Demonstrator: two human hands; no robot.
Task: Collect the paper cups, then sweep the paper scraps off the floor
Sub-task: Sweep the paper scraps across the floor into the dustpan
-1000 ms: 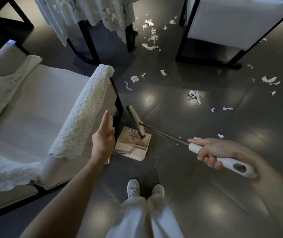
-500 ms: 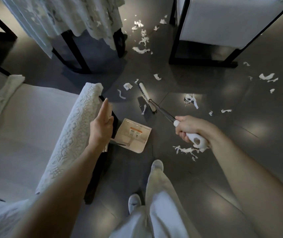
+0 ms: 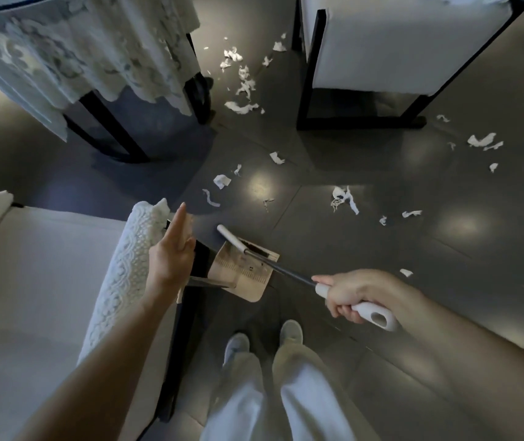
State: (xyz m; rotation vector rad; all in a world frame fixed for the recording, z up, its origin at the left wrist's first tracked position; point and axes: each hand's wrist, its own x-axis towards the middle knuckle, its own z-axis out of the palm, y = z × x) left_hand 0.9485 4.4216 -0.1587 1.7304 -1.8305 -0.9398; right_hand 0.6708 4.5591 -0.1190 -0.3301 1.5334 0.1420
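Observation:
My right hand (image 3: 354,299) grips the white handle of a broom. Its dark shaft runs up-left to the white broom head (image 3: 233,240), which lies across the far edge of the beige dustpan (image 3: 243,276) on the floor. My left hand (image 3: 171,253) hovers above the dustpan's left side with straight fingers. The pan's dark handle (image 3: 206,282) runs under its palm, and contact is hidden. White paper scraps lie scattered on the dark floor: a clump (image 3: 343,198), a trail (image 3: 242,106), more at right (image 3: 483,141), one close by (image 3: 406,272). No paper cup is visible.
A white sofa with a lace-covered armrest (image 3: 127,265) stands at my left, beside the dustpan. A table under a lace cloth (image 3: 95,52) stands on black legs far left, and a white chair with a black frame (image 3: 365,74) far right. My feet (image 3: 264,340) are just behind the pan.
The broom head has swept from the floor ahead back onto the dustpan's edge, and my right hand has drawn back to the right. My left hand stays over the pan.

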